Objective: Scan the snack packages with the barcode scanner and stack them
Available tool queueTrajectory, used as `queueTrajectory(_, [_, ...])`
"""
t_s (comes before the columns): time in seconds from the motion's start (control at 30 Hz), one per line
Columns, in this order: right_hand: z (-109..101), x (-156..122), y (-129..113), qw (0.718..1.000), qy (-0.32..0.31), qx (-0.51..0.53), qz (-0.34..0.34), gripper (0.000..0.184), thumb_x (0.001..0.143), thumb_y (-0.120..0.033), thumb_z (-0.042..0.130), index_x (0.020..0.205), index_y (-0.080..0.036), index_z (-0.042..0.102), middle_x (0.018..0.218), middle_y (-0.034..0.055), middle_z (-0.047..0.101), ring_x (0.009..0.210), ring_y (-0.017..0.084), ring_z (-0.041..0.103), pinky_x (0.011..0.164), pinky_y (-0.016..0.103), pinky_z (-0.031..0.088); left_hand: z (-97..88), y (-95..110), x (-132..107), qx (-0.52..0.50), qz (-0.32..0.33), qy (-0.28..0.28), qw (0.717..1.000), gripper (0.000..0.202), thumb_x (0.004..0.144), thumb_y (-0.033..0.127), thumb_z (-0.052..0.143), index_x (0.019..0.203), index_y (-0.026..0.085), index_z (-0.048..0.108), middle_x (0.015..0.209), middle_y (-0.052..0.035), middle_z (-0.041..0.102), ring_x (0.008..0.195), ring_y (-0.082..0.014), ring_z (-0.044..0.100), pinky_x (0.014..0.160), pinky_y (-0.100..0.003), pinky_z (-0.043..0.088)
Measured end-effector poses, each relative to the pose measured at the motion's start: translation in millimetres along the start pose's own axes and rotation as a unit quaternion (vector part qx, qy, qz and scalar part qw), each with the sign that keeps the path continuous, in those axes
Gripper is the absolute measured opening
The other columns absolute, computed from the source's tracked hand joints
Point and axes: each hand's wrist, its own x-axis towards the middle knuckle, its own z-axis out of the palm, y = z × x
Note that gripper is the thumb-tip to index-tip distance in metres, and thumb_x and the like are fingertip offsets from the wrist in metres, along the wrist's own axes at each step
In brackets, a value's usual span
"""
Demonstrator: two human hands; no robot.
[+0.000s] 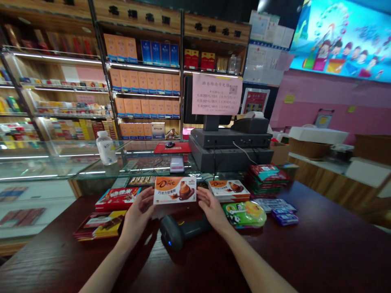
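"Dove" runs in white script across the orange chocolate box (174,190) and again on a second box (229,191) beside it, and black Chinese characters line the wooden shelf header (137,18). The pink notice (216,94) shows 200, 300 and 500 among lines too blurred to read.

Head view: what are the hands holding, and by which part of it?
An orange Dove chocolate box, held upright between both hands: the left hand at its lower left corner, the right hand at its lower right corner.
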Motion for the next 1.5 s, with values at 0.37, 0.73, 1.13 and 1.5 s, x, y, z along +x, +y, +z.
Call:
queueTrajectory(0.37, [-1.6, -1.4, 2.8, 0.997, -0.038, -0.049, 0.050, 0.069, 0.078, -0.024, 0.058, 0.144, -0.025, 0.040, 0.131, 0.0110, 0.065, 0.129, 0.023, 0.057, 0.110, 0.046, 0.040, 2.6, 3.1, -2.2, -0.019, 0.020, 0.005, 1.000, 0.064, 0.074, 0.037, 0.070, 0.133, 0.021, 0.049, 0.125, -0.0103, 0.068, 0.114, -0.0246, 0.068, 0.103, -0.045, 0.053])
queueTrajectory(0.73, [-4.0, 0.5, 10.3, 0.995, -0.037, -0.033, 0.085, 0.090, 0.077, -0.030, 0.062, 0.158, -0.024, 0.022, 0.123, 0.0118, 0.068, 0.119, 0.024, 0.063, 0.108, 0.046, 0.042, 3.9, -1.6, -3.8, -0.015, 0.037, 0.001, 0.999, 0.061, 0.077, 0.037, 0.068, 0.132, 0.021, 0.050, 0.127, -0.0102, 0.067, 0.117, -0.0231, 0.066, 0.108, -0.046, 0.049])
queueTrajectory(1.13, [-4.1, 2.4, 14.0, 0.995, -0.040, -0.057, 0.069, 0.082, 0.078, -0.025, 0.060, 0.154, -0.021, 0.030, 0.119, 0.0100, 0.069, 0.114, 0.023, 0.065, 0.105, 0.043, 0.045, 6.6, 12.8, -7.7, -0.054, -0.014, -0.031, 0.998, 0.062, 0.075, 0.046, 0.071, 0.127, 0.018, 0.052, 0.120, -0.0120, 0.071, 0.111, -0.0271, 0.069, 0.096, -0.045, 0.055])
queueTrajectory(1.5, [0.4, -3.5, 10.2, 0.987, -0.045, -0.146, 0.046, 0.070, 0.082, -0.019, 0.059, 0.149, -0.029, 0.041, 0.135, 0.0083, 0.064, 0.130, 0.021, 0.056, 0.113, 0.045, 0.037, 10.5, 22.2, -3.4, -0.029, 0.071, 0.083, 0.994, 0.040, 0.081, 0.041, 0.065, 0.115, 0.021, 0.057, 0.121, -0.0088, 0.068, 0.115, -0.0229, 0.065, 0.103, -0.041, 0.052])
